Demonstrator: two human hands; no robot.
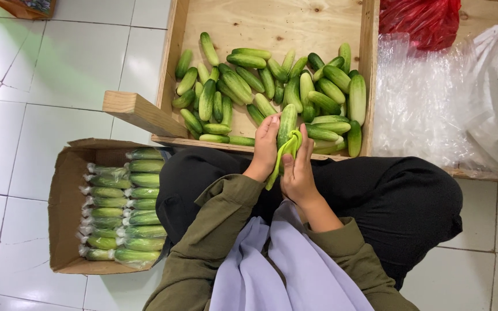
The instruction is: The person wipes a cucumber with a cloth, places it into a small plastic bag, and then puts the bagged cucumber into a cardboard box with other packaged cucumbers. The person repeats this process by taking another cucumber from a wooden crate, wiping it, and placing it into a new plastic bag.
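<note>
Head view, looking down at my lap: my left hand (266, 145) and right hand (298, 170) meet at the near edge of a wooden tray (370, 75) heaped with loose cucumbers (272, 86). Both hands' fingers close around one cucumber (287, 124), the right pressing a green cloth (286, 154) against it; I judge wiping is underway. Left of the tray, a cardboard box (64, 201) holds plastic-wrapped cucumbers (125, 213). Right of it lie clear plastic bags (422, 98).

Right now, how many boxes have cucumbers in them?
2. The wooden crate ahead of the hands holds loose cucumbers. The cardboard box on the floor at the person's left holds wrapped cucumbers. More boxes may sit outside the picture.
</note>
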